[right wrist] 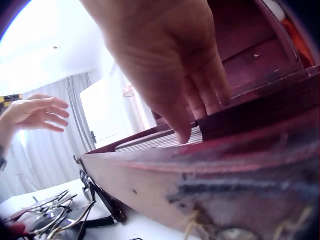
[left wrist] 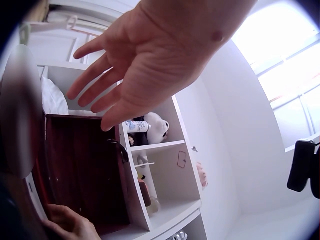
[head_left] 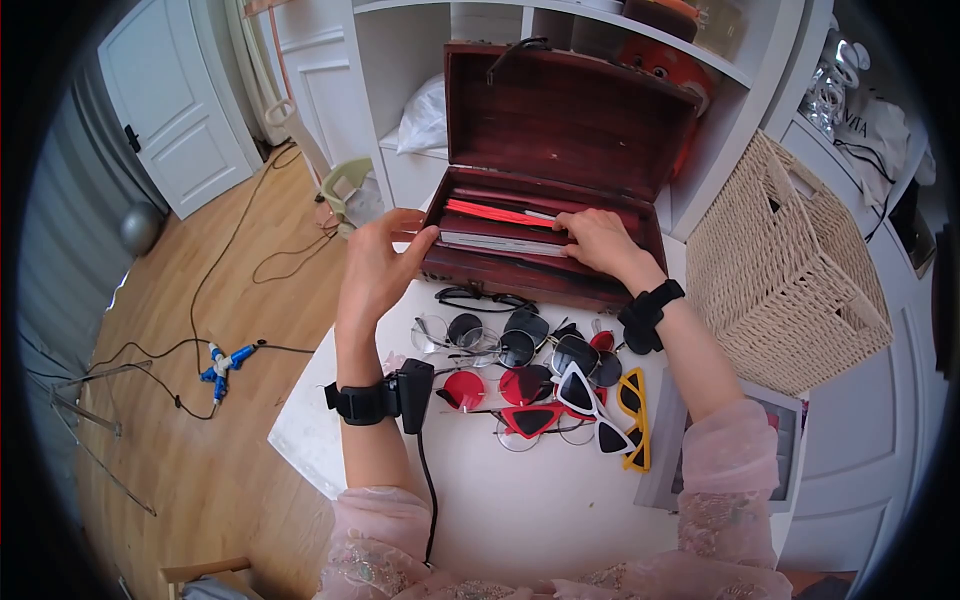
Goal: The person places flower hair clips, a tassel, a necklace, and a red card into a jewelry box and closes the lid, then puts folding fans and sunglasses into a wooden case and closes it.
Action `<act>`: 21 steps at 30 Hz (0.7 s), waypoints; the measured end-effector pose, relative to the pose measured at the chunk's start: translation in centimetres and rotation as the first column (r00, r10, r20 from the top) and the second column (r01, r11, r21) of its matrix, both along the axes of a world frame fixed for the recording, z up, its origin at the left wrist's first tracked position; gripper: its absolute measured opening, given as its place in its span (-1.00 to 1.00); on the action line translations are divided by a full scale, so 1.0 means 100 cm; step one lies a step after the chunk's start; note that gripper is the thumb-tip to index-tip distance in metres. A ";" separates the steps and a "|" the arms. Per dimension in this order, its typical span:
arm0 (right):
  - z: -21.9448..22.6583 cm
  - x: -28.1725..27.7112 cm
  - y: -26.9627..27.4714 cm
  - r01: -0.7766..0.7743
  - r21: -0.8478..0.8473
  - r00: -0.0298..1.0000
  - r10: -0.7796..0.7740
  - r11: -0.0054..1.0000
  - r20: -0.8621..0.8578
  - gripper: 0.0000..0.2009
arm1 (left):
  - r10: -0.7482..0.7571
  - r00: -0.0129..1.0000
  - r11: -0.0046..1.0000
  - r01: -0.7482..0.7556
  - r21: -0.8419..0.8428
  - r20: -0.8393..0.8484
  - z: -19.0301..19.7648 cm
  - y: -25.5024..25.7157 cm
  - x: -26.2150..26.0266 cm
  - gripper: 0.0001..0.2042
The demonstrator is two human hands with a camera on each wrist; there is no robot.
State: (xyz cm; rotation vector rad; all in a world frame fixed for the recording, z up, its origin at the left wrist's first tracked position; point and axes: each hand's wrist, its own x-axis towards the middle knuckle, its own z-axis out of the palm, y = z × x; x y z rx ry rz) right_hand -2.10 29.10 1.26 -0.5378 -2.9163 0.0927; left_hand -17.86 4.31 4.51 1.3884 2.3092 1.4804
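A dark red wooden box (head_left: 520, 280) stands with its lid (head_left: 570, 120) raised. Inside lie a flat stack with white edges (head_left: 500, 243) and a bright red-orange item (head_left: 500, 212) behind it. At the stack's right end my right hand (head_left: 605, 245) pinches it, thumb on the near side and fingers on the far side, as the right wrist view shows on the stack (right wrist: 155, 141). My left hand (head_left: 375, 270) is by the box's left end, fingers extended and apart; in the left wrist view this hand (left wrist: 145, 65) holds nothing.
Several pairs of glasses (head_left: 520, 385) lie on the white table (head_left: 500, 510) before the box. A woven basket (head_left: 780, 270) stands to the right, near a grey flat case (head_left: 660, 480). White shelves (head_left: 400, 60) rise behind; cables cross the floor at left.
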 end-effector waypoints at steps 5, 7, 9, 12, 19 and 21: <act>0.005 0.014 0.014 -0.005 0.069 0.998 0.001 0.998 0.057 -0.71 | 0.075 0.994 0.996 -0.071 0.057 -0.082 -0.003 0.002 0.000 -0.74; 0.003 0.020 0.019 0.013 0.118 0.993 -0.026 0.993 0.111 -0.72 | 0.071 0.992 0.996 -0.064 0.066 -0.107 -0.007 0.002 -0.004 -0.74; 0.000 0.023 0.022 0.027 0.123 0.992 -0.042 0.992 0.121 -0.74 | 0.068 0.989 0.995 -0.059 0.075 -0.132 -0.009 0.002 -0.005 -0.74; -0.002 0.022 0.022 0.039 0.084 0.993 -0.048 0.996 0.110 -0.78 | 0.086 0.989 0.995 -0.079 0.067 -0.118 -0.007 0.001 -0.004 -0.73; -0.005 0.019 0.014 0.004 0.021 0.998 -0.005 1.000 0.059 -0.80 | 0.056 0.995 0.998 -0.057 -0.016 -0.081 -0.002 -0.001 -0.001 -0.73; 0.001 0.025 0.017 0.024 0.018 0.999 -0.024 1.000 0.041 -0.79 | 0.051 0.995 0.999 -0.051 0.003 -0.081 -0.007 0.000 -0.005 -0.73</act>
